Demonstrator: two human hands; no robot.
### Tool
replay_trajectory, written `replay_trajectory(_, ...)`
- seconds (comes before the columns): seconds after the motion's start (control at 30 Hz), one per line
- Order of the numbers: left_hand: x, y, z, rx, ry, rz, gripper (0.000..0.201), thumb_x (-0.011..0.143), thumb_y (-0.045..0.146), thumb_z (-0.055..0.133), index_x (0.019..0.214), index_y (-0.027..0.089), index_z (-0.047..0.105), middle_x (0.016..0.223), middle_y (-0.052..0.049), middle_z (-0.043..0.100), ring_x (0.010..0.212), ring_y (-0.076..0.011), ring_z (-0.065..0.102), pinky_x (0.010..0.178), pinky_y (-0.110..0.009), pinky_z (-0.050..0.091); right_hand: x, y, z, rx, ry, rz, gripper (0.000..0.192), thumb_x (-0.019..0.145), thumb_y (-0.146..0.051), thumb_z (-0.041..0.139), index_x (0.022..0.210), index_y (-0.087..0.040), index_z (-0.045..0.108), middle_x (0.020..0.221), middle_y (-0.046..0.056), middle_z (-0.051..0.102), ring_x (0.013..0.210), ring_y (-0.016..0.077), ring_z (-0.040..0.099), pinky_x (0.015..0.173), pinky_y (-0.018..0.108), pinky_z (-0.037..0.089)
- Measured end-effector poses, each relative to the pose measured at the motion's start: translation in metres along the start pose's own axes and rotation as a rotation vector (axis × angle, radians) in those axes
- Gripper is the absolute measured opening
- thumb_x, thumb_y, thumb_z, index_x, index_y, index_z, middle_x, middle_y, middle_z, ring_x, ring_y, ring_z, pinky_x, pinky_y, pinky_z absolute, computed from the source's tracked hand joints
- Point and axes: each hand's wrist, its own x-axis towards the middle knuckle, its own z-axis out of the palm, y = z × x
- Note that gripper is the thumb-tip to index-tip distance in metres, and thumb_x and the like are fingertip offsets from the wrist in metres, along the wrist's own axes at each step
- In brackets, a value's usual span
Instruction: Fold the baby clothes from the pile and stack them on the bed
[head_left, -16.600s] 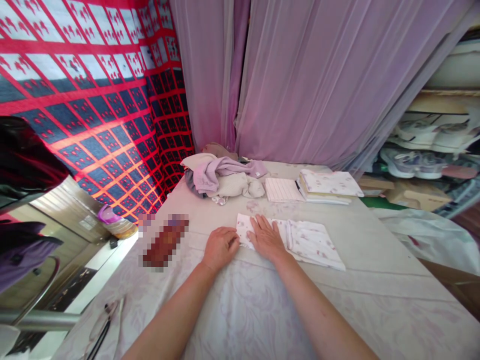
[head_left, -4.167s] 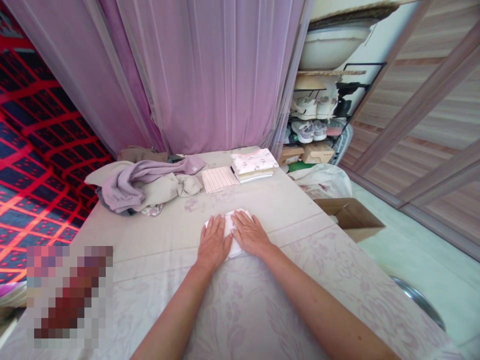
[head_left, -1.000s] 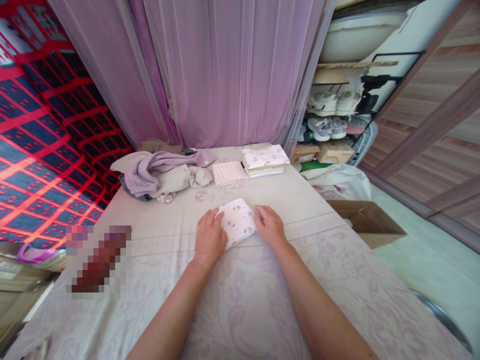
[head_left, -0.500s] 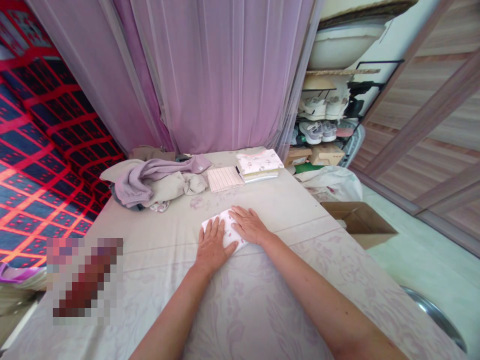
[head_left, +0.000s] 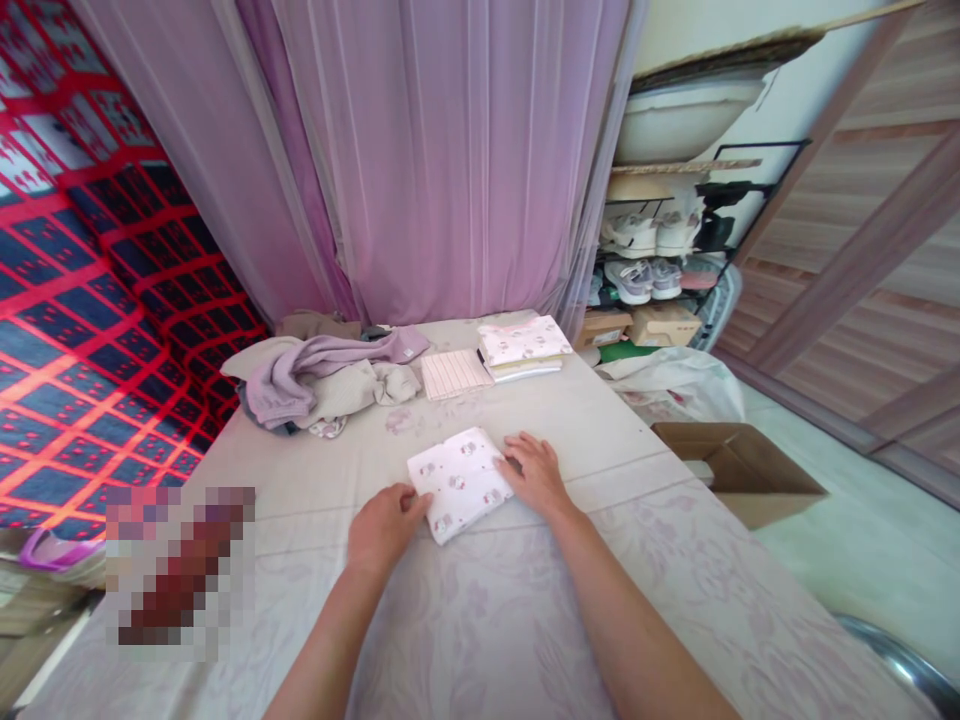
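A small folded white cloth with a pink print lies flat on the pale flowered bedsheet. My left hand rests at its near left corner with fingers curled and the thumb touching the edge. My right hand lies at the cloth's right edge, fingertips on the fabric. Neither hand lifts the cloth.
At the back of the bed lie a heap of loose lilac and beige clothes, a striped folded cloth and a stack of folded printed cloths. An open cardboard box stands on the floor to the right. A shoe rack stands behind.
Half a second ago both palms pressed flat on top of the folded cloth. Now they have slid off to its left corner and right edge, leaving its top uncovered.
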Motion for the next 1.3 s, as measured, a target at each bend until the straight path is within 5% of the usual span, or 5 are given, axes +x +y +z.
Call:
replay_trajectory(0.3,0.021,0.005,0.011,-0.190,0.003,-0.051,0.008,0.076,0.027,0.060,0.074,0.020,0.056,0.080,-0.001,0.068,0.079,-0.0170,0.063,0.065,-0.025,0.041,0.006,0.012,-0.006,0.314,-0.090,-0.043,0.013,0.079,-0.036,0.055,0.081,-0.023,0.060,0.111,0.004,0.069,0.114,0.0242,0.056,0.108,0.052,0.022)
replay_trajectory(0.6,0.015,0.018,0.019,-1.303,-0.093,-0.218,0.042,0.065,0.041,0.076,0.097,0.016,0.062,0.088,-0.006,0.072,0.079,-0.0182,0.066,0.072,-0.030,0.051,0.007,0.000,-0.015,0.910,-0.210,0.116,0.051,0.065,-0.025,0.059,0.115,-0.021,0.049,0.096,0.004,0.070,0.082,0.0185,0.065,0.075,0.032,0.051)
replay_trajectory(0.87,-0.005,0.021,0.003,-1.307,-0.124,0.094,0.041,0.061,0.042,0.075,0.093,0.020,0.065,0.108,-0.004,0.070,0.098,-0.0217,0.062,0.083,-0.031,0.046,0.003,-0.016,-0.044,0.995,-0.321,0.078,0.033,0.062,-0.020,0.056,0.094,-0.020,0.061,0.095,0.003,0.070,0.090,0.0210,0.064,0.080,0.033,0.050)
replay_trajectory(1.03,-0.007,0.013,-0.007,-1.286,-0.126,0.185,0.035,0.064,0.045,0.076,0.085,0.020,0.062,0.086,0.000,0.071,0.084,-0.0169,0.063,0.077,-0.027,0.046,0.001,-0.024,-0.054,0.976,-0.330,0.078,0.025,0.064,-0.026,0.057,0.089,-0.020,0.056,0.085,0.001,0.069,0.082,0.0189,0.063,0.071,0.029,0.049)
replay_trajectory(1.3,0.034,0.016,0.002,-1.388,-0.147,-0.124,0.044,0.068,0.037,0.077,0.104,0.014,0.062,0.086,-0.008,0.073,0.072,-0.0204,0.068,0.066,-0.031,0.054,0.009,-0.012,-0.017,0.852,-0.098,0.272,0.042,0.074,-0.040,0.053,0.112,-0.021,0.052,0.094,0.006,0.071,0.078,0.0188,0.066,0.064,0.029,0.051)
